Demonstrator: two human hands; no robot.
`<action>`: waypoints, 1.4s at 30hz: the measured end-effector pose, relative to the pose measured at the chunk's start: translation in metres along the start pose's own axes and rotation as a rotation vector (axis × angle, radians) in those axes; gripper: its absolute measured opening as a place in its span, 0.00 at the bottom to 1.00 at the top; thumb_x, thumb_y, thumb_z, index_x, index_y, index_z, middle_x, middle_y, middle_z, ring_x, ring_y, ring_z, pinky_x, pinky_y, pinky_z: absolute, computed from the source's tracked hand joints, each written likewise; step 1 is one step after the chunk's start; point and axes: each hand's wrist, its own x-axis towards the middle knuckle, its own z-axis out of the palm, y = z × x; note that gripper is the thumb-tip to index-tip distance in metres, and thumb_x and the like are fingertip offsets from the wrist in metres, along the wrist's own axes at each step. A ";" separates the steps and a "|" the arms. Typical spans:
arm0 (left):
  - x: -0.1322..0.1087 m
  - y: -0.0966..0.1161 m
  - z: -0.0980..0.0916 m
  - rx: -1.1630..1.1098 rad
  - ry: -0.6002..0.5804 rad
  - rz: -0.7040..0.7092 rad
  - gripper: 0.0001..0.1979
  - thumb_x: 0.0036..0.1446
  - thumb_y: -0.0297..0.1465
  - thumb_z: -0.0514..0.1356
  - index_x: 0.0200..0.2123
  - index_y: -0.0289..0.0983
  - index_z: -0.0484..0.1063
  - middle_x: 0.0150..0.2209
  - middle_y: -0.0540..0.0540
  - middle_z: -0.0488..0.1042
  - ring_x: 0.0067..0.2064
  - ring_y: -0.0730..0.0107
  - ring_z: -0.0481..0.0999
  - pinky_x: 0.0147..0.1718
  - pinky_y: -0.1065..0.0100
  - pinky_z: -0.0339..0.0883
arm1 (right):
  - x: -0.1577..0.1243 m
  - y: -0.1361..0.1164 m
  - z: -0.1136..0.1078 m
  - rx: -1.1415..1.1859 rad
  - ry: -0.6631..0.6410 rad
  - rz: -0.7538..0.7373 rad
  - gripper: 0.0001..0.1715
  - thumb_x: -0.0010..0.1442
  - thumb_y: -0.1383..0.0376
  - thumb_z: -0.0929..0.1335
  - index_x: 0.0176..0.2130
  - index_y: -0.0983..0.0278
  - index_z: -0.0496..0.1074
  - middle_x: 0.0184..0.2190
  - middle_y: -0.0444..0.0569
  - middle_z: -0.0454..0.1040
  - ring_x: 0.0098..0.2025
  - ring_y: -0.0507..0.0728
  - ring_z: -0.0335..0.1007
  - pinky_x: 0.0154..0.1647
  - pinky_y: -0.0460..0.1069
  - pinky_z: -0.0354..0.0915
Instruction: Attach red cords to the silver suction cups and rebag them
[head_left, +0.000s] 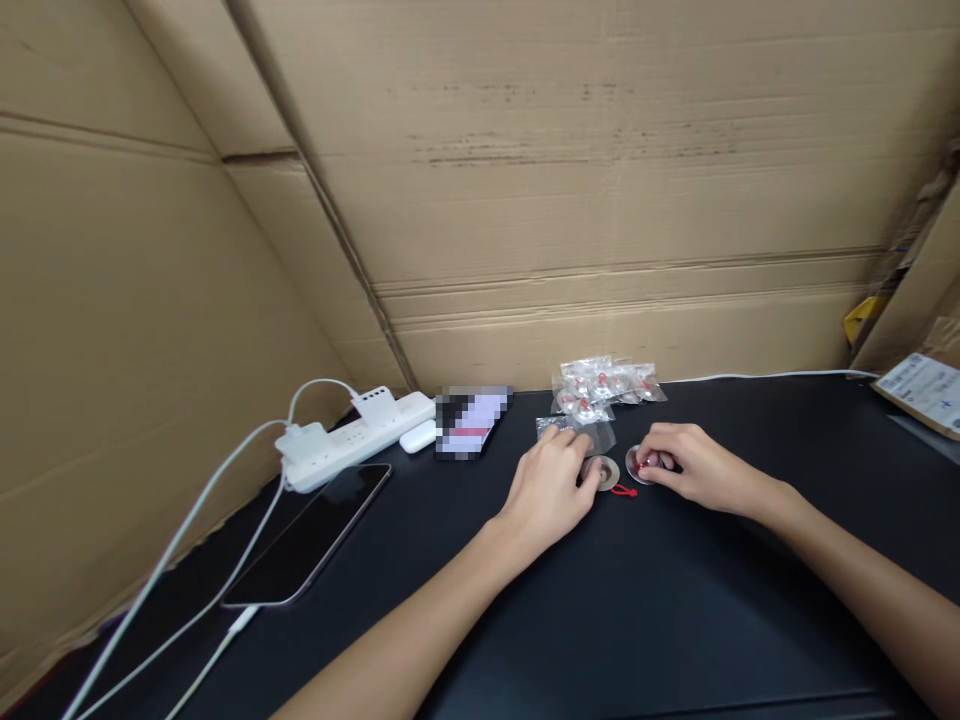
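Note:
Two round silver discs lie side by side on the black table. My left hand (551, 482) has its thumb and fingers on the edge of the left disc (606, 474), which has a small centre hole; a red cord loop (624, 491) lies beside it. The fingers of my right hand (679, 465) pinch the red cord at the middle of the right disc (634, 463). A clear plastic bag (602, 436) lies just behind my left fingers. Farther back is a pile of clear bags (600, 385) with silver and red pieces inside.
To the left are a white power strip (360, 440) with cables, a dark tablet (311, 540), a white case (418, 437) and a phone (472, 422). Cardboard walls (600, 200) stand behind and left. A labelled package (924, 390) lies far right.

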 end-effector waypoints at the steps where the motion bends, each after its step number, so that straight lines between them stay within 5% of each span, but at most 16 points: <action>1: 0.000 0.001 -0.002 -0.020 0.019 0.031 0.08 0.62 0.30 0.54 0.36 0.37 0.73 0.36 0.42 0.75 0.44 0.55 0.71 0.42 0.59 0.66 | 0.000 0.001 0.002 0.018 0.003 0.011 0.06 0.63 0.68 0.67 0.34 0.63 0.74 0.30 0.45 0.71 0.30 0.52 0.67 0.31 0.46 0.62; 7: -0.001 0.010 -0.009 -0.223 -0.028 0.254 0.12 0.61 0.28 0.56 0.47 0.38 0.74 0.48 0.43 0.76 0.52 0.56 0.68 0.53 0.57 0.64 | -0.001 0.000 0.014 0.008 0.051 -0.007 0.08 0.66 0.71 0.62 0.35 0.63 0.67 0.32 0.46 0.70 0.32 0.52 0.66 0.34 0.47 0.62; 12: -0.003 0.010 -0.009 -0.286 -0.077 0.277 0.14 0.61 0.27 0.56 0.49 0.38 0.73 0.46 0.44 0.77 0.51 0.59 0.70 0.51 0.59 0.66 | -0.001 -0.003 0.023 -0.062 0.088 0.006 0.07 0.66 0.71 0.60 0.36 0.62 0.62 0.33 0.47 0.68 0.32 0.54 0.65 0.34 0.48 0.62; 16: -0.004 0.012 -0.011 -0.293 -0.042 0.314 0.18 0.60 0.27 0.57 0.55 0.38 0.68 0.53 0.44 0.73 0.53 0.61 0.68 0.54 0.59 0.64 | -0.001 -0.004 0.025 -0.070 0.095 0.008 0.07 0.67 0.71 0.60 0.35 0.61 0.59 0.32 0.47 0.67 0.31 0.55 0.65 0.33 0.49 0.61; 24: -0.002 0.014 -0.012 -0.191 -0.099 0.288 0.07 0.61 0.31 0.57 0.40 0.37 0.73 0.38 0.45 0.77 0.46 0.57 0.70 0.48 0.57 0.65 | 0.002 -0.002 0.028 0.199 0.191 0.075 0.06 0.67 0.67 0.60 0.35 0.61 0.61 0.29 0.45 0.71 0.29 0.54 0.69 0.32 0.49 0.64; 32: -0.003 0.013 -0.009 -0.180 -0.130 0.303 0.10 0.62 0.31 0.56 0.45 0.38 0.73 0.39 0.45 0.77 0.46 0.57 0.69 0.48 0.57 0.64 | 0.009 0.015 0.035 0.566 0.397 0.256 0.09 0.60 0.62 0.67 0.31 0.62 0.64 0.22 0.43 0.69 0.24 0.52 0.68 0.27 0.47 0.65; 37: -0.002 0.012 -0.010 -0.209 -0.099 0.338 0.12 0.62 0.30 0.56 0.48 0.38 0.71 0.43 0.44 0.76 0.49 0.57 0.68 0.49 0.58 0.64 | 0.007 0.008 0.020 0.533 0.366 0.221 0.06 0.55 0.64 0.69 0.32 0.64 0.68 0.27 0.46 0.71 0.28 0.53 0.68 0.29 0.47 0.65; 42: 0.002 0.003 -0.008 -0.145 -0.044 0.273 0.11 0.63 0.25 0.52 0.43 0.37 0.73 0.41 0.44 0.75 0.46 0.59 0.69 0.47 0.59 0.64 | 0.000 -0.012 0.010 0.253 0.183 0.058 0.04 0.59 0.68 0.67 0.37 0.62 0.71 0.28 0.44 0.72 0.26 0.51 0.62 0.27 0.46 0.61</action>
